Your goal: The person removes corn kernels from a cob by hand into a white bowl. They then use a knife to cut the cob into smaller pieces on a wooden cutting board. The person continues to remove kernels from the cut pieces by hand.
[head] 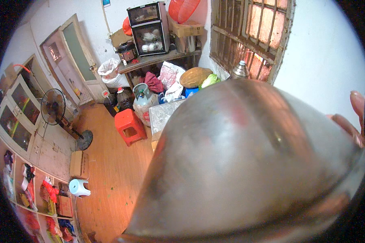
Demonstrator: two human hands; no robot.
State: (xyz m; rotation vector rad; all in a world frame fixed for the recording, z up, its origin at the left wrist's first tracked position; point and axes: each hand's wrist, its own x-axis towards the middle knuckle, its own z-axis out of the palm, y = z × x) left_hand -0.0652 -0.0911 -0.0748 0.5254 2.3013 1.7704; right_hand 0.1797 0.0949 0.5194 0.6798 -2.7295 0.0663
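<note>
A large, shiny metal vessel, seemingly a bowl or a pot lid (231, 158), is very close to the camera and fills the lower right of the view. Its curved surface reflects the room and looks blurred. At the far right edge show a few fingers of my right hand (349, 124), beside the vessel's rim; the rest of this hand is cut off, and whether it grips the metal cannot be made out. My left hand is out of view. Behind the vessel, part of a grey stone-look tabletop (162, 115) is visible.
A red plastic stool (130, 126) and a gas cylinder (144, 100) stand beyond the tabletop. A standing fan (53, 106) and a pale blue stool (79, 187) are at left. Against the back wall, a table (149, 62) bears a dish cabinet (149, 30) and a cooker (127, 52).
</note>
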